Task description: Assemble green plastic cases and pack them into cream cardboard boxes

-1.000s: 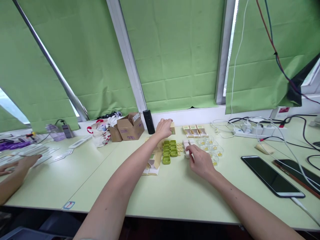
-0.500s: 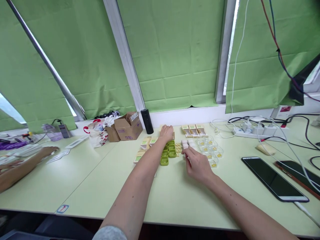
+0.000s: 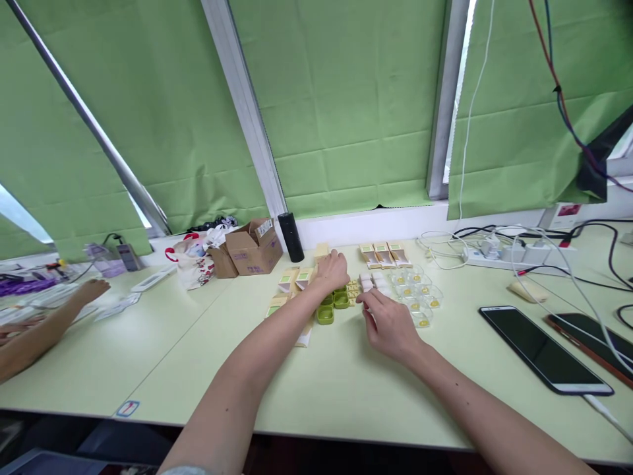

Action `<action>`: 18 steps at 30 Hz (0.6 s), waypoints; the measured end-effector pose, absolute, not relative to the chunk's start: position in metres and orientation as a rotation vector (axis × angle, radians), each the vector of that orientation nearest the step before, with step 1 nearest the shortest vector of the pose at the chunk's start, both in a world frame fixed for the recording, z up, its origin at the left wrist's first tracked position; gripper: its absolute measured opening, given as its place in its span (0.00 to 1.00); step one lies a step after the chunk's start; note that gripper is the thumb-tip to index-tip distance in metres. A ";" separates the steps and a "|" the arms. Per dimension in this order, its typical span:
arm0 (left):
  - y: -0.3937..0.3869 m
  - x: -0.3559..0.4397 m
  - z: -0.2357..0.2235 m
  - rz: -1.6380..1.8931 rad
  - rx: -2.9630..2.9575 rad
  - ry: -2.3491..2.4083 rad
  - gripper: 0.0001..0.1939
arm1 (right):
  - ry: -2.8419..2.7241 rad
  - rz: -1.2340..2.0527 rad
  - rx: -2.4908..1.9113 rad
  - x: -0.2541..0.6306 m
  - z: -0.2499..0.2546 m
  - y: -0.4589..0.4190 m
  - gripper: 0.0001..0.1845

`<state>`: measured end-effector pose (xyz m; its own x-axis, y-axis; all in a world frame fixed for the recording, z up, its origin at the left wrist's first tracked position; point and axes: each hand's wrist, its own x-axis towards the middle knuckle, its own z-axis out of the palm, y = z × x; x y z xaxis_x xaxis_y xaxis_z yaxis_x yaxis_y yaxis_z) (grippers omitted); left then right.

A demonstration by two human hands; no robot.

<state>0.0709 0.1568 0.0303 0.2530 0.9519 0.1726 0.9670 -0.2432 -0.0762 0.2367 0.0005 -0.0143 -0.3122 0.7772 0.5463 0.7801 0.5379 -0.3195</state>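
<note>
Left hand at the rear end of the green trays, fingers bent down; can't tell grip. Right hand fingertips bunched near yellow bits and white blocks; pinch contents unclear. Clear cups right of blocks, cartons left of trays.

Green containers; yellow tiles (blocks white)

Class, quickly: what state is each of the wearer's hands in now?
Left hand: curled by the small square green trays; grip cannot be told.
Right hand: fingers bent near the small pale-yellow pieces; any hold cannot be told.
</note>
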 end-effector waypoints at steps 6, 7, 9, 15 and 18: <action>0.158 0.077 0.024 -0.134 -2.377 -1.911 0.25 | -2.129 -0.002 -1.236 0.236 -0.014 0.000 0.17; 0.161 0.079 0.024 -0.140 -2.377 -1.931 0.26 | -2.131 -0.001 -1.235 0.236 -0.014 0.000 0.17; 0.166 0.082 0.023 -0.150 -2.378 -1.974 0.26 | -2.131 -0.001 -1.232 0.236 -0.014 -0.001 0.17; 0.185 0.092 0.019 -0.189 -2.354 -2.102 0.28 | -2.142 -0.016 -1.227 0.235 -0.012 -0.002 0.15; 0.192 0.096 0.017 -0.212 -2.338 -2.148 0.30 | -2.145 -0.019 -1.210 0.236 -0.012 -0.002 0.15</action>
<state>0.0958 0.1917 0.0166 0.0800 0.9943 0.0709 0.9889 -0.0881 0.1193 0.2355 -0.0023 -0.0120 -0.3494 0.7560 0.5535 0.7658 0.5708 -0.2962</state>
